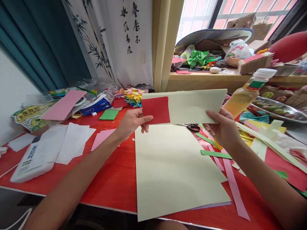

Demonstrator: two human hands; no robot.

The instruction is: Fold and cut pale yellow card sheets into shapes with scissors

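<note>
My left hand (134, 123) pinches a red paper square (156, 110) against the left end of a long pale green paper strip (192, 107). The other end of that strip is between the thumb and fingers of my right hand (223, 124). Both papers are held up above the table, facing me. Beneath them lies a large stack of pale green paper sheets (175, 169), overhanging the table's front edge. Scissors with black handles (193, 127) rest behind the stack, partly hidden by the raised strip.
Pink paper strips (233, 188) and green paper strips (216, 154) lie on the red table (107, 182) at right. A bottle of yellowish liquid (247, 92) stands behind my right hand. White papers (74, 140), a green paper pad (109, 114) and a blue packet (96, 105) are at left.
</note>
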